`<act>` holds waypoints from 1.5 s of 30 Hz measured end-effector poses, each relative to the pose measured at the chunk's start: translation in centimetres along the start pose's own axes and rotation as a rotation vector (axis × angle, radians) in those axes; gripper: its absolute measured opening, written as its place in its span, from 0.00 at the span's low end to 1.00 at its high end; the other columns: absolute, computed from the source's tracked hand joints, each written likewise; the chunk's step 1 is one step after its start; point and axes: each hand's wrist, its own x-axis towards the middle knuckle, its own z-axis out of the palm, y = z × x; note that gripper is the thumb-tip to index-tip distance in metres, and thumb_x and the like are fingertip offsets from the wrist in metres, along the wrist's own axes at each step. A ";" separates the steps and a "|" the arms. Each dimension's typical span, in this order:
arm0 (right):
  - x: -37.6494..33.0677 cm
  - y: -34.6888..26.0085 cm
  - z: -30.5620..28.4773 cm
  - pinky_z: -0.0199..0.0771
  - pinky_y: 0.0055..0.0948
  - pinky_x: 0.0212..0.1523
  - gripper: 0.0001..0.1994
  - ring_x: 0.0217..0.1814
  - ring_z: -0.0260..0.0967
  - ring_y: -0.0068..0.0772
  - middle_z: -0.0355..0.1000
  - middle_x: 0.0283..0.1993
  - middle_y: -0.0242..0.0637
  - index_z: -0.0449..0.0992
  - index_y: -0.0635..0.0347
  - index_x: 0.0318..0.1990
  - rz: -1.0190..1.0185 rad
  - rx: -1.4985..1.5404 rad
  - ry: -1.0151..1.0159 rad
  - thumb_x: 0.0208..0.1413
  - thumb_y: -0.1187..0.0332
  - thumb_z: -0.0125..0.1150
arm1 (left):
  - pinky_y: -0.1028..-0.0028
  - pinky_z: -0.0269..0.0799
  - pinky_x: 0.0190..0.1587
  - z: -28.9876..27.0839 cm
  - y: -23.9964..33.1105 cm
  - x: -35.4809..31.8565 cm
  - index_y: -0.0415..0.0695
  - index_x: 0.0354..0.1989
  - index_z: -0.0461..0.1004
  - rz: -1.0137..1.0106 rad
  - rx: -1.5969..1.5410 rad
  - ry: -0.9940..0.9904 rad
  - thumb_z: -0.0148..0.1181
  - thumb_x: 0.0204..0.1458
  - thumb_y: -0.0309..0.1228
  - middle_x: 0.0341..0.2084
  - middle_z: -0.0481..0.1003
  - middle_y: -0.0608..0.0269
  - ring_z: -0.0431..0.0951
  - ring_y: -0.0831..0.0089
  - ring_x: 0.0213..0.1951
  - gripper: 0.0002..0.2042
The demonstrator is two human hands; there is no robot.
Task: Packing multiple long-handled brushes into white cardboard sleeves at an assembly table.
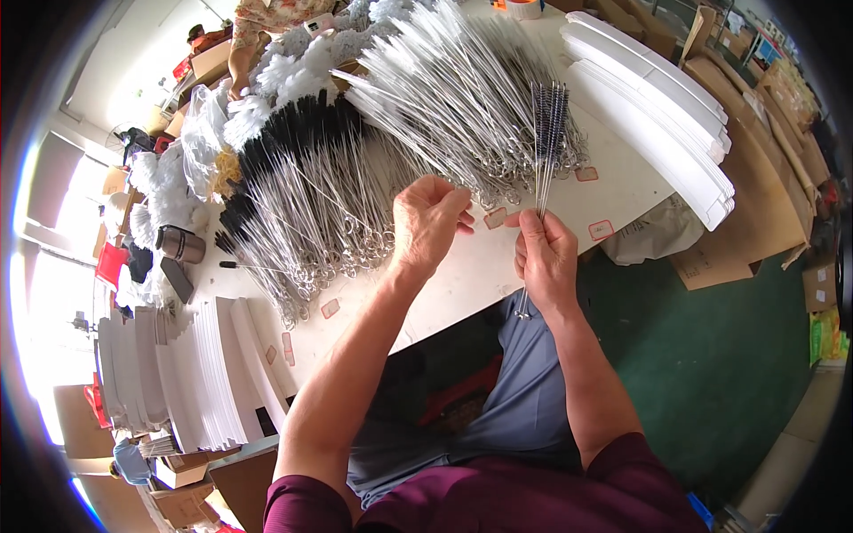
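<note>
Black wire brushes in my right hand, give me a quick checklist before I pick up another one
1. Right hand grips the black wire brushes firmly: ok.
2. Bristle ends upright and level: ok.
3. Left hand free, over the table: ok.
4. Loose brush pile within reach: ok.
5. Brush count in the bundle: cannot tell.
6. Looped handle ends aligned below the hand: cannot tell.

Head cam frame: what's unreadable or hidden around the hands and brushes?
- Right hand grips a bundle of thin black brushes; its count is too fine to tell.
- The fist hides the wire stems.
- Left hand: curled fingers hide whether it pinches anything.
- Pile of wire brushes: upper end cut off by the frame's top edge.
</note>
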 end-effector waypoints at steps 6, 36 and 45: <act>0.4 0.3 -0.2 0.47 0.18 0.16 0.18 0.17 0.47 0.08 0.55 0.19 0.18 0.76 0.63 0.39 -0.046 -0.120 0.040 0.75 0.57 0.52 | 0.71 0.82 0.35 -1.3 5.2 -2.0 0.35 0.31 0.75 0.440 0.603 0.129 0.64 0.57 0.26 0.31 0.79 0.55 0.80 0.74 0.29 0.07; 11.9 1.8 7.5 0.84 0.41 0.52 0.17 0.43 0.79 0.37 0.77 0.37 0.45 0.78 0.71 0.39 0.071 0.011 -0.076 0.69 0.62 0.55 | 0.67 0.84 0.40 -15.2 22.1 -6.1 0.32 0.42 0.77 0.599 0.040 0.054 0.54 0.65 0.27 0.38 0.83 0.43 0.86 0.59 0.39 0.09; 2.3 -5.6 10.3 0.83 0.41 0.55 0.19 0.49 0.81 0.42 0.80 0.45 0.52 0.78 0.74 0.46 0.401 0.108 -0.879 0.73 0.61 0.51 | 0.67 0.83 0.32 -15.4 20.2 -11.0 0.36 0.44 0.73 0.277 -0.135 -0.179 0.49 0.67 0.30 0.39 0.81 0.34 0.85 0.58 0.34 0.10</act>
